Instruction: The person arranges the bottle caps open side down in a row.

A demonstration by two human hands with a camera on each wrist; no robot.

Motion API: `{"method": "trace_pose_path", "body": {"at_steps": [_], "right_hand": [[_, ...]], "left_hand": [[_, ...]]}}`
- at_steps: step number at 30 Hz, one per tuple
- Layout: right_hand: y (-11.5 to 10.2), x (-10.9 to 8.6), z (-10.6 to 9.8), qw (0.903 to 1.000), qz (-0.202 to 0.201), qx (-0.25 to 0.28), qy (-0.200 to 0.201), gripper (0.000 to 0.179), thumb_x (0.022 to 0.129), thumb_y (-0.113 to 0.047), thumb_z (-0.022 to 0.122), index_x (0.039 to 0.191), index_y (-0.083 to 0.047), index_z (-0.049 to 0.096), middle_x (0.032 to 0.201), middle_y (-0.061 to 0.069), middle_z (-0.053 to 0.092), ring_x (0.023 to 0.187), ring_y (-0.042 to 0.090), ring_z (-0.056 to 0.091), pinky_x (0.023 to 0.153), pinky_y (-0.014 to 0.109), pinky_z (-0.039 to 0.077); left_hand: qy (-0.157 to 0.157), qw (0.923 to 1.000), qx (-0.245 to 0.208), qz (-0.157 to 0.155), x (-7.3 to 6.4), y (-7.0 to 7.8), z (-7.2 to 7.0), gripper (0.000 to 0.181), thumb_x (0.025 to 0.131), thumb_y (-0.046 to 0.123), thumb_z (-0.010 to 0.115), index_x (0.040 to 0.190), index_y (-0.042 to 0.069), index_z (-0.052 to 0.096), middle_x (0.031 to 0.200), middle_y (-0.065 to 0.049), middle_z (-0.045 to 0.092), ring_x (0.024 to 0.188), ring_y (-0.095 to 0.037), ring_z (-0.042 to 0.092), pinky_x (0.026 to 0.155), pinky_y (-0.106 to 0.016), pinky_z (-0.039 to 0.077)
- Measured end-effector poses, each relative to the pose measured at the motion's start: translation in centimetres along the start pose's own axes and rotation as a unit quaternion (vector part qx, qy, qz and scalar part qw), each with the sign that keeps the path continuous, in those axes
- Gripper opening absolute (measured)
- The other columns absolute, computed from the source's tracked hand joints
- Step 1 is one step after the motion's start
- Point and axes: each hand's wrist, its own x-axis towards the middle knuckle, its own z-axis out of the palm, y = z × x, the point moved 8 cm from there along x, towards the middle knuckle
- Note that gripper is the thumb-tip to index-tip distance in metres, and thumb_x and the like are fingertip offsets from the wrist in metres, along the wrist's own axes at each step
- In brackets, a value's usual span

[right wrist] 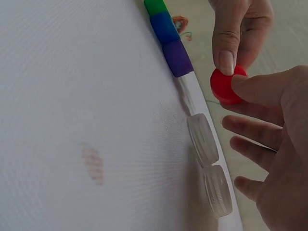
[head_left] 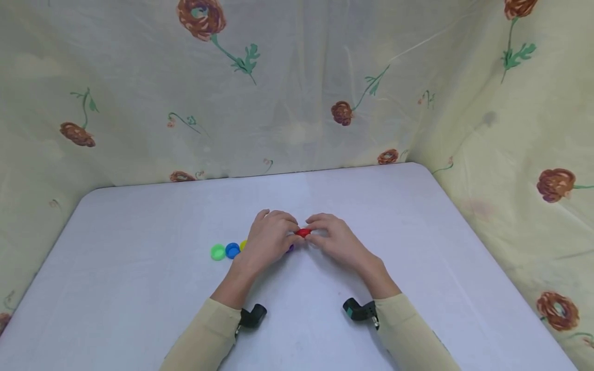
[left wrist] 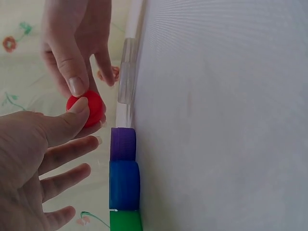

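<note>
Both hands pinch one red bottle cap point(head_left: 303, 232) between thumbs and fingers, raised above the white table. My left hand point(head_left: 272, 237) holds its left side and my right hand point(head_left: 337, 241) its right side. In the left wrist view the red cap point(left wrist: 90, 109) shows under both thumbs, the other fingers spread loosely. A purple cap point(right wrist: 177, 58) stands on the table below, partly hidden by the left hand in the head view. Beside it in the right wrist view are a blue cap point(right wrist: 164, 27) and two clear caps point(right wrist: 202, 139).
To the left of the left hand lie a green cap point(head_left: 217, 252), a blue cap point(head_left: 232, 250) and a partly covered yellow cap point(head_left: 243, 245). The white table point(head_left: 139, 288) has rounded far corners. Flowered cloth point(head_left: 297, 93) hangs behind and beside it.
</note>
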Motion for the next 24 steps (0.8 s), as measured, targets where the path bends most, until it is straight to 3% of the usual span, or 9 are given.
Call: {"method": "trace_pose_path", "body": {"at_steps": [7, 13, 24], "right_hand": [[0.1, 0.1, -0.3, 0.9998, 0.004, -0.007, 0.02, 0.019, 0.091, -0.018, 0.068, 0.106, -0.01, 0.077, 0.133, 0.007, 0.063, 0.135, 0.03, 0.05, 0.114, 0.052, 0.039], [0.5, -0.1, -0.7, 0.9984, 0.036, 0.029, 0.033, 0.019, 0.091, -0.017, 0.067, 0.105, -0.008, 0.077, 0.129, 0.006, 0.066, 0.132, 0.029, 0.052, 0.113, 0.053, 0.04], [1.2, -0.1, -0.7, 0.9928, 0.077, 0.092, 0.003, 0.017, 0.092, -0.02, 0.066, 0.098, -0.008, 0.078, 0.127, 0.007, 0.068, 0.13, 0.03, 0.054, 0.112, 0.056, 0.038]], "left_hand": [[-0.009, 0.9999, -0.007, -0.01, 0.1, -0.2, 0.2, 0.022, 0.087, 0.038, 0.076, 0.103, 0.024, 0.079, 0.115, 0.006, 0.074, 0.126, -0.02, 0.058, 0.117, -0.058, 0.03], [0.0, 1.0, -0.001, -0.005, 0.0, 0.2, 0.1, 0.034, 0.084, 0.038, 0.079, 0.115, 0.023, 0.076, 0.118, 0.005, 0.073, 0.127, -0.02, 0.058, 0.117, -0.058, 0.031], [0.031, 0.999, 0.029, 0.015, -0.1, 0.7, -0.4, 0.042, 0.081, 0.04, 0.081, 0.119, 0.025, 0.073, 0.125, 0.004, 0.07, 0.128, -0.019, 0.057, 0.117, -0.057, 0.033]]}}
